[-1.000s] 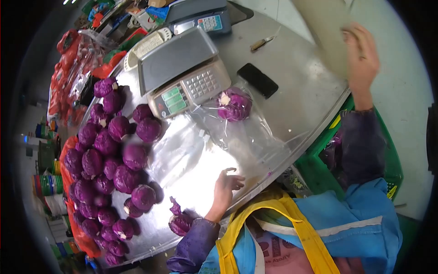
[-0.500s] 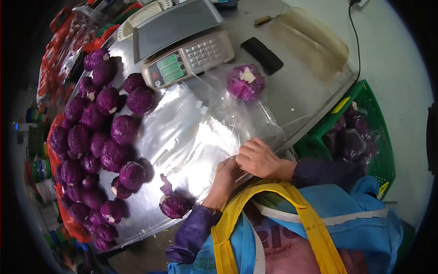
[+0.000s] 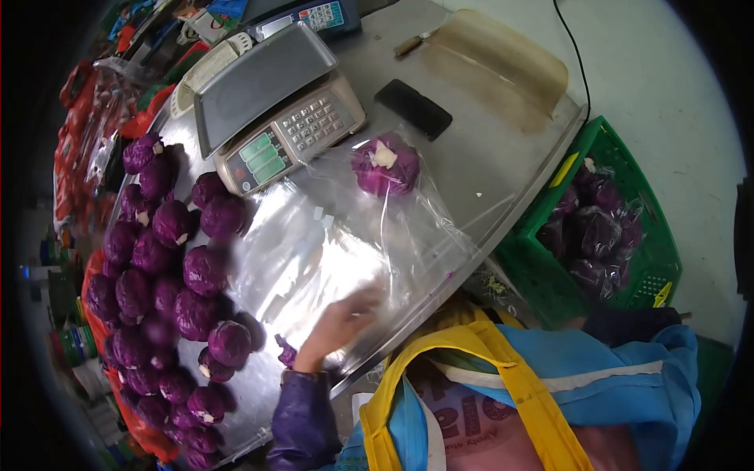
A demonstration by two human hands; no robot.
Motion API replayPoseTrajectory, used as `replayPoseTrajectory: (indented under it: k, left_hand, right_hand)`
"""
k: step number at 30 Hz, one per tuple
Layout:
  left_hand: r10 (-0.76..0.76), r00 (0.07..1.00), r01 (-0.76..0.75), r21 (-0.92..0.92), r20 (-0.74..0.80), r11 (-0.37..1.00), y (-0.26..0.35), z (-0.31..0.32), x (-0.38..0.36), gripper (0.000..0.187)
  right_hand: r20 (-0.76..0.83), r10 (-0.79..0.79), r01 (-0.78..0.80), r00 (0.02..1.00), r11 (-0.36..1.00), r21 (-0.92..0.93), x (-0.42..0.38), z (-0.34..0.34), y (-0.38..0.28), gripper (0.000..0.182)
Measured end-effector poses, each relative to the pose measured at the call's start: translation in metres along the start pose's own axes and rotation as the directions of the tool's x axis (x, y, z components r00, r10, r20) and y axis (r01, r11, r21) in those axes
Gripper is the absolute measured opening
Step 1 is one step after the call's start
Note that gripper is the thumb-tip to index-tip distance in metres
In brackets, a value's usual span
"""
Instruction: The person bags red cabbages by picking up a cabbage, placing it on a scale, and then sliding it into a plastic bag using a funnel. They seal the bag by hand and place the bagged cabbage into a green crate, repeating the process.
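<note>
My left hand [image 3: 345, 318] is over the near edge of the metal table, beside the clear plastic bags [image 3: 314, 259]. Motion smears its fingers, so whether they hold anything does not show. A purple cabbage leaf piece [image 3: 286, 351] lies by the left wrist; the spot where a loose cabbage was is covered by the arm. Of my right arm only the dark sleeve [image 3: 628, 328] shows, low by the green crate; the hand itself is out of sight. A red cabbage [image 3: 386, 163] in clear plastic rests with its pale stem end up.
Many red cabbages [image 3: 192, 314] are piled on the table's left side. A scale [image 3: 290, 129] stands behind the bags. A black phone [image 3: 414, 109] and a knife [image 3: 412, 44] lie farther back. On the right, a green crate [image 3: 648, 196] holds wrapped cabbages.
My two hands, together at the bag edge before, have parted. The left moved left; the right withdrew out of sight toward the crate side. The view has shifted, too.
</note>
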State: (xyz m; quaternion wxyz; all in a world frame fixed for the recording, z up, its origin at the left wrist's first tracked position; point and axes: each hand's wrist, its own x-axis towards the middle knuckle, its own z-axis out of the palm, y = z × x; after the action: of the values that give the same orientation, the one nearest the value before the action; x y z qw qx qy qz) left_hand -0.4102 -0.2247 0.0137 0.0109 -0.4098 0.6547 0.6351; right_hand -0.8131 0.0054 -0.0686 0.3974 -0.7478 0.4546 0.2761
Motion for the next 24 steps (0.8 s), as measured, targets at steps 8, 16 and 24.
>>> replayPoseTrajectory:
  k: [8, 16, 24]
  left_hand:
    - [0.507, 0.840, 0.097, 0.973, -0.193, 0.211, 0.019, 0.009, 0.066, 0.077]
    - [0.459, 0.883, -0.397, 0.677, 0.097, 0.620, 0.010, 0.003, 0.090, 0.036]
    - [0.017, 1.000, -0.014, -0.711, -0.002, 0.703, 0.010, -0.034, 0.088, 0.062]
  right_hand:
    - [-0.916, -0.042, -0.112, 0.400, 0.989, -0.094, 0.050, -0.207, -0.022, 0.034]
    - [-0.577, -0.713, 0.333, 0.397, 0.698, -0.634, 0.133, -0.223, 0.012, 0.017]
    - [-0.599, 0.092, 0.550, 0.795, 0.306, 0.777, 0.125, -0.226, 0.011, 0.013]
